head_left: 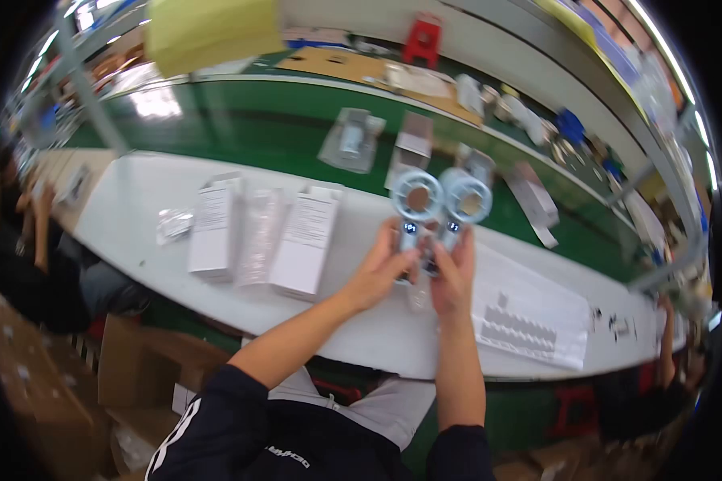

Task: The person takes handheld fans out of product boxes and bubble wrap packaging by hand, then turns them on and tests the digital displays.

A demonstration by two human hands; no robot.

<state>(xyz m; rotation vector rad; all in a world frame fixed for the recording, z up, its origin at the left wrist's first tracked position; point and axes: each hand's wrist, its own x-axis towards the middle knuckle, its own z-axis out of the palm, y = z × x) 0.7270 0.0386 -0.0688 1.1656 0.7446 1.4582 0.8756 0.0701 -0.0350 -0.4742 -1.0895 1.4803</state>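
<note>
- Left hand [385, 263]: fingers wrapped round the handle of a light-blue handheld fan [410, 215], digits lit, held above the tabletop [148, 200]
- Right hand [456, 276]: fingers wrapped round a second light-blue fan [460, 217], digits lit too, also above the tabletop
- Two printed white cartons [306, 240] and a bubble-wrap sleeve [259, 239]: on the tabletop, left of its middle
- White sheet [533, 301]: on the tabletop's right part

Lt. blue L fan [413, 215] & R fan [460, 216], displays [410, 228] lit, are held heads-up, side by side.

A red stool [422, 38] stands near a brown cardboard sheet [354, 67].
</note>
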